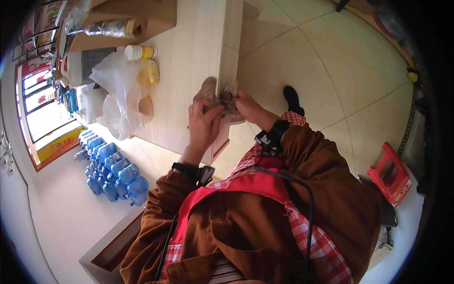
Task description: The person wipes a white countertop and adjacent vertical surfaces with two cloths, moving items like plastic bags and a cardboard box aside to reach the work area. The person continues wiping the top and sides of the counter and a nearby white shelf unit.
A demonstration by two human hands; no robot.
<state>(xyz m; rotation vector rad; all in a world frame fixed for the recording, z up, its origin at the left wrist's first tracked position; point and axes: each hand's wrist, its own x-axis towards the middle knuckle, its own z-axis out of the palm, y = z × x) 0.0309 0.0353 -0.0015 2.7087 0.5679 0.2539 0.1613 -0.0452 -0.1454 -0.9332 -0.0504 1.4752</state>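
A crumpled grey-brown cloth (207, 89) lies over the front edge of a light wood-grain counter (188, 71). Part of it rests on the top, and part bunches down along the front face. My left hand (204, 122) pinches the cloth at the edge, thumb and fingers bent. On the outer side of the edge, my right hand (248, 107) grips the hanging part; some of its fingers are hidden behind the folds. Both wrists carry black straps with small devices.
On the counter stand a cardboard box (159, 16), a white jar with a yellow label (140, 52) and a clear plastic bag (115, 72). Several blue water jugs (118, 165) are stacked beyond the counter's left end. A red plastic stool (390, 175) is at the right, on the tiled floor (305, 67) side.
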